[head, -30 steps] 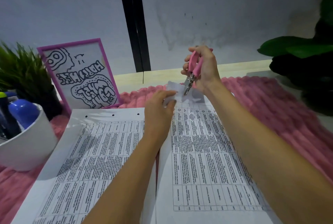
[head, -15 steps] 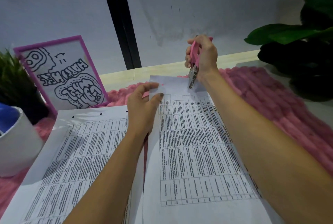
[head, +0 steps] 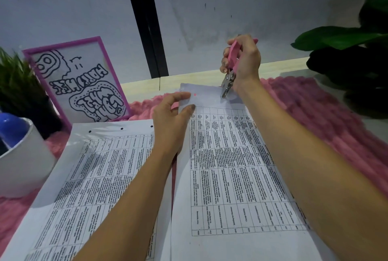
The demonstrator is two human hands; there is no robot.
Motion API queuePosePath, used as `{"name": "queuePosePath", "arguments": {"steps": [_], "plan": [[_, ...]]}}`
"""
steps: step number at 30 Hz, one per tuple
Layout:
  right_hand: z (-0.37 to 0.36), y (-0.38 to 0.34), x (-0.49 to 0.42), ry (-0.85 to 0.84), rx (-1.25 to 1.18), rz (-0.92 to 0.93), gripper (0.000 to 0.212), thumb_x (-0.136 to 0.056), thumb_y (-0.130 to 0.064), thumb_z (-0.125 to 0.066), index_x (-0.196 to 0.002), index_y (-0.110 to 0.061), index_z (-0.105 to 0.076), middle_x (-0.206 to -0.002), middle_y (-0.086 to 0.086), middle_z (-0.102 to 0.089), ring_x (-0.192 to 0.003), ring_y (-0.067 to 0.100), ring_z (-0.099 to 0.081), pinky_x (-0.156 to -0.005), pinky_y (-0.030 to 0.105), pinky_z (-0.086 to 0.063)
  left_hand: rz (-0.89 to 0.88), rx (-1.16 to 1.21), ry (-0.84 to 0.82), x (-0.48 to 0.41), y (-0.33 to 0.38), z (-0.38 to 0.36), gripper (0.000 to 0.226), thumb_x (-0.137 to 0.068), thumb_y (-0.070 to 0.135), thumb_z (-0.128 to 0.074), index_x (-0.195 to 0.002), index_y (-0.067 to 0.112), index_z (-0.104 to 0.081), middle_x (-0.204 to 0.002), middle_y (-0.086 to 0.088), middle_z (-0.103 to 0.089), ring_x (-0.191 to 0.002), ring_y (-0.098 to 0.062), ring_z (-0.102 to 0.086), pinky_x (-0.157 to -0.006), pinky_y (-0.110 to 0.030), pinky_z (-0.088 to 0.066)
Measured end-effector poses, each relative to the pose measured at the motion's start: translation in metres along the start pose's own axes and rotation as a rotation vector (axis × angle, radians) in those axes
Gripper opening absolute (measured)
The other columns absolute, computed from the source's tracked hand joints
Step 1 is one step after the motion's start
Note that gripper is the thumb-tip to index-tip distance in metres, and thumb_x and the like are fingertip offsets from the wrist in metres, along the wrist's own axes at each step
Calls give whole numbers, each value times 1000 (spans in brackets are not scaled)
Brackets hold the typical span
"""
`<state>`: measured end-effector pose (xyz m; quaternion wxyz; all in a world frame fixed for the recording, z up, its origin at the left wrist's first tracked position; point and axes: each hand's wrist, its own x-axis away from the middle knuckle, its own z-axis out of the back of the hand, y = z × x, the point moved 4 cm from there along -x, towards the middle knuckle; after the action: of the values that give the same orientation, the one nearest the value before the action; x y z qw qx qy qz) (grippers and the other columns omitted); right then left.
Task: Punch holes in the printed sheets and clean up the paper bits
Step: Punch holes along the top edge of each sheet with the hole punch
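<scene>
We are pinching the far left corner of the right sheet (head: 226, 176) with our left hand (head: 171, 113), thumb and fingers pressed on the paper. Our right hand (head: 244, 61) is squeezing the pink punch (head: 230, 67) — its metal tip is sitting at the sheet's top edge, one hole (head: 195, 94) showing beside our fingers. The left sheet (head: 100, 176) is lying alongside on the pink rug (head: 315, 109), three holes along its top. The white cup (head: 23, 160) is getting cut off at the edge.
</scene>
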<state>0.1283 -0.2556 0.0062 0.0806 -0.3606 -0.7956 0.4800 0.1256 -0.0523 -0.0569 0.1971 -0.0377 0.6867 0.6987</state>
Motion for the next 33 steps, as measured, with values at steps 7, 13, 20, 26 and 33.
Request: {"name": "queuePosePath", "arguments": {"steps": [7,13,20,26,33], "plan": [[-5,3,3,4,33,-2,18,-74,-22,-53,-80,-5,-56,-59,6,-50,-44,18,-41,-45,23,-33,-5,12,-13,2,5,-1,34,-84,2,-72,-94,35,-68,-106,15,-68,-103,-19,-68,-92,-43,-56],[-2,5,2,61,-5,0,10,-73,-19,-53,-70,-9,-54,-57,8,-49,-41,19,-38,-44,22,-31,-21,8,-25,0,2,-1,33,-84,3,-72,-91,35,-72,-102,15,-71,-99,-21,-69,-90,-44,-57],[-1,8,1,85,4,-14,8,-66,-15,-52,-64,-9,-47,-53,8,-45,-39,18,-35,-44,22,-29,22,-2,-128,3,5,-6,26,-85,-7,-66,-84,17,-76,-89,3,-73,-87,-7,-69,-79,-20,-56],[-6,5,3,-23,45,-35,22,-68,-20,-53,-81,-3,-56,-59,9,-49,-43,20,-41,-44,23,-32,60,-74,-208,3,8,-10,29,-85,-3,-69,-111,8,-72,-106,9,-67,-91,9,-61,-82,-5,-50],[0,-1,13,-277,-13,-131,43,-73,-21,-49,-110,1,-52,-72,11,-53,-54,20,-48,-52,27,-42,96,-117,-168,2,2,-10,33,-84,0,-70,-113,14,-72,-101,22,-63,-116,-14,-61,-106,-45,-47]]}}
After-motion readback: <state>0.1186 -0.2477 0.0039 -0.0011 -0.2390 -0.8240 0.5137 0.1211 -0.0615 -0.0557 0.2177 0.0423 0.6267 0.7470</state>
